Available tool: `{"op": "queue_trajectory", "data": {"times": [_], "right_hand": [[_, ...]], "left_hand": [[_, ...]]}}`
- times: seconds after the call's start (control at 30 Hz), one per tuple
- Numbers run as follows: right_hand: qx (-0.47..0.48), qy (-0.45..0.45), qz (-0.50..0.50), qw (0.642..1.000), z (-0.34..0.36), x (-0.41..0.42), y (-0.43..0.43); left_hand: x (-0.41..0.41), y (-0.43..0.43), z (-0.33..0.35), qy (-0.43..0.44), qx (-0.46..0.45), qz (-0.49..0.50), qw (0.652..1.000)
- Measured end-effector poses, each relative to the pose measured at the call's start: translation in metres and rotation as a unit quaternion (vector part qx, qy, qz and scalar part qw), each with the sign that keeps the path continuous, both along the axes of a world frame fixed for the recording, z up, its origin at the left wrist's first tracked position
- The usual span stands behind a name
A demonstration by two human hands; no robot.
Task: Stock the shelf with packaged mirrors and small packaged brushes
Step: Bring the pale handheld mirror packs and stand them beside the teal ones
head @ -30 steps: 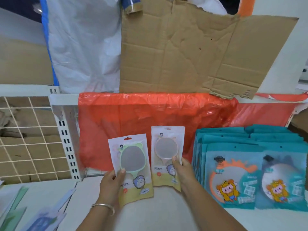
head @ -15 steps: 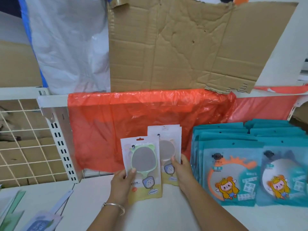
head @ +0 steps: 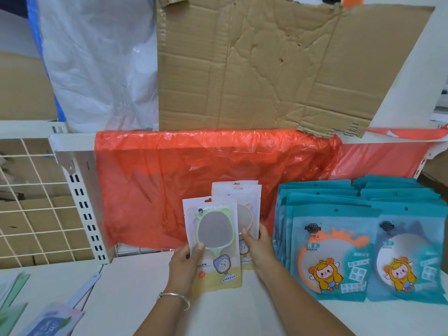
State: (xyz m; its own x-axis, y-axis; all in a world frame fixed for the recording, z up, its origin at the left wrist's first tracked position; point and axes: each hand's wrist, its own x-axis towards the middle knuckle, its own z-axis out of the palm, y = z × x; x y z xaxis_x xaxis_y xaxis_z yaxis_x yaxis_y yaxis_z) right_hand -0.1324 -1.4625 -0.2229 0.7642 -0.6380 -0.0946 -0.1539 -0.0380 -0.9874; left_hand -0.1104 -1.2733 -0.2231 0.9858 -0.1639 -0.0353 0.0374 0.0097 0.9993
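Observation:
My left hand [head: 185, 265] grips a white packet with a green hand mirror [head: 213, 236], standing upright on the white shelf [head: 135, 287]. Just behind it and to the right, my right hand [head: 259, 248] holds a second packet with a beige mirror [head: 244, 207]; the green packet overlaps its left side. More white packet edges show behind the beige one. To the right stand two rows of teal packaged round mirrors [head: 332, 253] with cartoon figures, front faces toward me.
Red plastic sheet [head: 194, 170] hangs behind the shelf, flattened cardboard [head: 266, 64] and a white bag [head: 97, 61] above it. A perforated white upright [head: 82, 207] and wire grid [head: 31, 195] bound the left. Loose blue-green packets [head: 53, 318] lie at bottom left.
The green mirror packet has slid right until it overlaps the beige packet. My right hand stayed on the beige packet, which now stands further back.

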Motion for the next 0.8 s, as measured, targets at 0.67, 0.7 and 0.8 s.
{"op": "queue_trajectory", "data": {"times": [0.67,0.7,0.8], "right_hand": [[-0.100,-0.049,-0.071,0.991,0.014,-0.033,0.011],[-0.091,-0.044,-0.073,0.992,0.013,-0.031,0.011],[-0.070,-0.041,-0.087,0.993,0.008,-0.026,0.012]], "left_hand": [[0.000,-0.056,0.025,-0.046,0.060,0.023,0.997],[0.007,-0.059,0.014,-0.049,0.075,0.031,0.995],[0.011,-0.064,0.006,-0.064,0.124,0.042,0.989]]}}
